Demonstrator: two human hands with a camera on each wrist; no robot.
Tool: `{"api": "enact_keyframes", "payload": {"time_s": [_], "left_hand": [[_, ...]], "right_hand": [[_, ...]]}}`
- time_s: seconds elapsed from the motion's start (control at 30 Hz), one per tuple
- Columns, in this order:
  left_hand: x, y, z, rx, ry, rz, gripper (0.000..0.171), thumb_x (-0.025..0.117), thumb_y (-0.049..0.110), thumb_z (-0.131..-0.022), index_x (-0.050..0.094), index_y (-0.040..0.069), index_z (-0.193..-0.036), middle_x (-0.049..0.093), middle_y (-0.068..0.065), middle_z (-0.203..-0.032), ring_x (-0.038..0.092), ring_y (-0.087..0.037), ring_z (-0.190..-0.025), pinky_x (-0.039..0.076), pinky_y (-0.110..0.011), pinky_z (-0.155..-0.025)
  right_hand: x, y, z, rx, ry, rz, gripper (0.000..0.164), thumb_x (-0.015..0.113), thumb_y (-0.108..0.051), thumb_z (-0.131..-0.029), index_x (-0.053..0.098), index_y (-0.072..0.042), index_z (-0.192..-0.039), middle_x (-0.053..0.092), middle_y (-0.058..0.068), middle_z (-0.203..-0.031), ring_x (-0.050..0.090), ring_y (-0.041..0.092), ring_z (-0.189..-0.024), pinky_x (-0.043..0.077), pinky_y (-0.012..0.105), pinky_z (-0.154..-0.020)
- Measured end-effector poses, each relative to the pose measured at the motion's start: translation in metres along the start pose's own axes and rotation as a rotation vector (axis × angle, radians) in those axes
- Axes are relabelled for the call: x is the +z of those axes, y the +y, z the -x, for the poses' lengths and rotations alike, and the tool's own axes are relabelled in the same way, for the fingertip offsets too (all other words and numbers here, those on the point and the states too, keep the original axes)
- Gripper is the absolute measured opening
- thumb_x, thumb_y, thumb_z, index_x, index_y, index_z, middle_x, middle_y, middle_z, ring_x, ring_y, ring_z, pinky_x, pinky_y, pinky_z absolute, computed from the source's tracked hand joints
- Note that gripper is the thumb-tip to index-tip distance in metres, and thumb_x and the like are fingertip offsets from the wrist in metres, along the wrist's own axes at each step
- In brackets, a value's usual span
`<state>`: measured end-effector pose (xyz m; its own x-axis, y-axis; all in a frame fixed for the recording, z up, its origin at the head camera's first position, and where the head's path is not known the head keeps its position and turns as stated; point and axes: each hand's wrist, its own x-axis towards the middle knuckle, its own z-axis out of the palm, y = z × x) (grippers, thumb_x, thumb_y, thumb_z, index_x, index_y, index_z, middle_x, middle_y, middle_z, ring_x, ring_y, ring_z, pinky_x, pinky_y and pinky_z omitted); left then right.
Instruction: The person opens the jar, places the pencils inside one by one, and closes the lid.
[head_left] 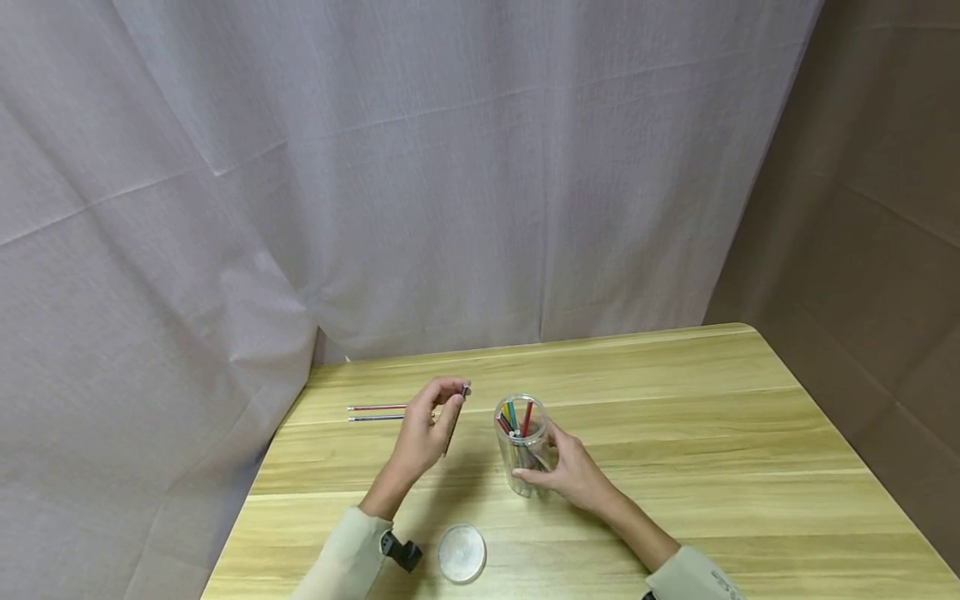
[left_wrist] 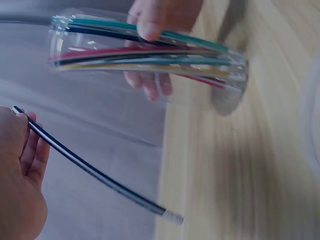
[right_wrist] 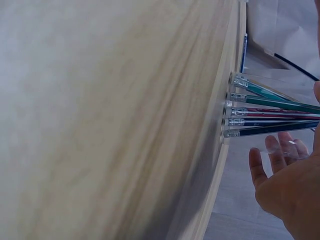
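Observation:
A clear jar with several coloured pencils in it stands upright on the table. My right hand grips the jar from its right side, thumb in front and fingers behind. Just left of the jar, my left hand is raised, pinching a dark striped pencil near one end. In the left wrist view its metal-capped eraser end points down and away from the hand. The right wrist view shows the eraser ends of the jar's pencils resting at its bottom.
Two more pencils lie side by side on the wooden table, left of my left hand. A round clear lid lies near the front. Grey cloth hangs behind the table, and darker cloth at the right.

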<state>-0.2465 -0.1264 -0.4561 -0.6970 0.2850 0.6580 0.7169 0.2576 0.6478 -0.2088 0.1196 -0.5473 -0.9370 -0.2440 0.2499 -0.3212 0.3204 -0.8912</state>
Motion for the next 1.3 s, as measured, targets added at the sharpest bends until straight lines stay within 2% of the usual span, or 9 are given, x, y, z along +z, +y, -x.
{"api": "enact_keyframes", "payload": {"time_s": [0.13,0.2,0.43,0.53,0.77,1.0,1.23,1.3], "left_hand": [[-0.005,0.025,-0.007,-0.025,0.018,0.047,0.018,0.058,-0.011,-0.093,0.061,-0.010,-0.111,0.069,-0.023,-0.098,0.066,-0.031,-0.086,0.054,-0.027,-0.078],[-0.007,0.031,-0.009,-0.033,0.027,0.073,0.017,0.057,-0.011,-0.094,0.060,-0.010,-0.111,0.068,-0.023,-0.099,0.065,-0.030,-0.088,0.054,-0.025,-0.079],[-0.010,0.020,-0.010,-0.083,0.090,0.201,0.020,0.056,-0.011,-0.095,0.058,-0.007,-0.114,0.065,-0.026,-0.102,0.064,-0.023,-0.092,0.052,-0.022,-0.081],[-0.014,0.021,-0.013,-0.089,0.114,0.261,0.019,0.056,-0.008,-0.096,0.058,-0.006,-0.115,0.065,-0.025,-0.103,0.064,-0.020,-0.094,0.053,-0.023,-0.082],[-0.024,0.035,-0.021,-0.028,0.154,0.409,0.018,0.056,-0.009,-0.096,0.053,-0.010,-0.114,0.061,-0.024,-0.102,0.064,-0.023,-0.096,0.054,-0.029,-0.087],[-0.034,0.053,-0.030,0.033,0.211,0.483,0.018,0.054,-0.012,-0.095,0.049,-0.017,-0.112,0.059,-0.029,-0.100,0.064,-0.021,-0.095,0.054,-0.030,-0.086],[-0.038,0.066,-0.035,0.073,0.260,0.534,0.017,0.054,-0.013,-0.094,0.049,-0.017,-0.111,0.062,-0.016,-0.102,0.064,-0.022,-0.093,0.055,-0.029,-0.082],[-0.038,0.069,-0.036,0.084,0.269,0.552,0.017,0.054,-0.014,-0.094,0.049,-0.016,-0.111,0.063,-0.015,-0.102,0.064,-0.022,-0.093,0.055,-0.029,-0.082]], "right_hand": [[0.000,0.000,0.000,0.003,-0.005,-0.005,0.077,0.089,-0.038,-0.073,0.052,-0.018,-0.138,0.066,-0.004,-0.125,0.060,0.020,-0.116,0.045,0.049,-0.100],[-0.001,-0.001,0.001,0.007,-0.005,-0.002,0.077,0.088,-0.039,-0.073,0.051,-0.019,-0.138,0.066,-0.004,-0.124,0.060,0.020,-0.117,0.045,0.050,-0.101],[-0.001,-0.001,0.000,0.019,-0.004,-0.001,0.079,0.088,-0.042,-0.072,0.051,-0.022,-0.138,0.067,-0.004,-0.122,0.060,0.019,-0.117,0.044,0.052,-0.102],[-0.001,-0.001,0.000,0.020,-0.005,-0.006,0.079,0.088,-0.043,-0.072,0.051,-0.022,-0.138,0.066,-0.004,-0.123,0.060,0.019,-0.117,0.045,0.052,-0.102],[-0.002,-0.002,0.000,0.028,-0.008,-0.008,0.080,0.088,-0.043,-0.071,0.050,-0.023,-0.138,0.066,-0.004,-0.124,0.059,0.019,-0.118,0.043,0.053,-0.103],[-0.002,-0.001,0.000,0.025,-0.005,-0.001,0.077,0.088,-0.043,-0.071,0.051,-0.024,-0.136,0.067,-0.003,-0.123,0.059,0.020,-0.118,0.042,0.055,-0.104],[-0.002,0.001,0.000,0.016,0.000,-0.006,0.077,0.088,-0.043,-0.071,0.051,-0.025,-0.136,0.067,-0.005,-0.122,0.059,0.019,-0.118,0.043,0.054,-0.104],[-0.003,0.001,0.000,0.012,0.000,-0.008,0.078,0.088,-0.043,-0.071,0.052,-0.020,-0.137,0.067,-0.005,-0.122,0.059,0.019,-0.118,0.043,0.053,-0.103]]}}
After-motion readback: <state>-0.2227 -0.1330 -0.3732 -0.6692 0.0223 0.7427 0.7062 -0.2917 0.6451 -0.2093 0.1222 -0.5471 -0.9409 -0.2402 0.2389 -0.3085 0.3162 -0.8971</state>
